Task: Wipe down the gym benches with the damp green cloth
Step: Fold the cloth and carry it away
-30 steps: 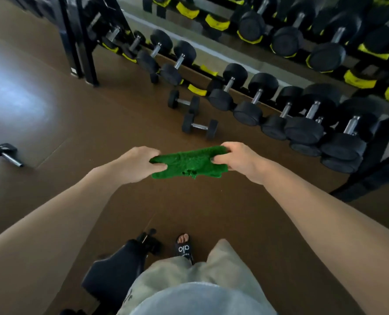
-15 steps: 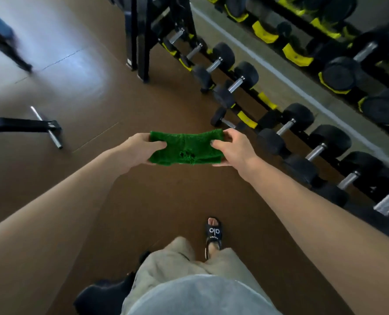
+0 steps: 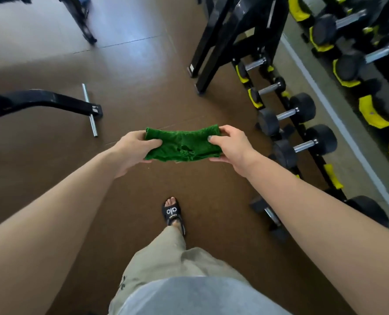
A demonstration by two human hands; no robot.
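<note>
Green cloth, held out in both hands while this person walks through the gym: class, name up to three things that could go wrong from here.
1. The cloth has a torn hole near its middle; stretched between the left hand and right hand, it may rip further.
2. A dumbbell lies on the floor near the sandal, whose open toe could strike it.
3. The bench foot bar juts out, a possible trip.

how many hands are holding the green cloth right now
2. The left hand grips the left end of the fuzzy green cloth; the right hand pinches its right end. The cloth is stretched between them above the brown floor, touching nothing else.
</note>
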